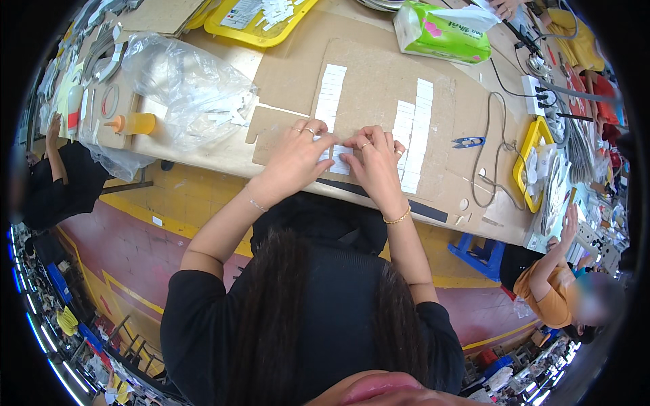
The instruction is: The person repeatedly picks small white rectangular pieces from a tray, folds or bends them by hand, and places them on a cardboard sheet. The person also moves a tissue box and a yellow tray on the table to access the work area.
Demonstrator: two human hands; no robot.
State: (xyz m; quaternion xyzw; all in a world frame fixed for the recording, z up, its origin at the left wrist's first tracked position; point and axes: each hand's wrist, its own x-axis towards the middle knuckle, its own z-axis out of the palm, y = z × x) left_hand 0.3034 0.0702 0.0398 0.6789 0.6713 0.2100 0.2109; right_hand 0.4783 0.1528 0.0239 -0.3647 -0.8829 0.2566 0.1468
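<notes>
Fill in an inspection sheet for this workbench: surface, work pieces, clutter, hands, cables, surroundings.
Surface: table, with brown cardboard laid in front of the person.
Work pieces: white pieces lined up in columns on the cardboard, with more between the hands.
Clutter: clear plastic bag and yellow bottle at left; green tissue pack at the far side; small blue snips at right.
Hands: left hand and right hand have fingers bent over the white pieces; grip unclear.
Cables: grey cord looped at right, near a white power strip.
Surroundings: other people at both sides; blue stool at right.
</notes>
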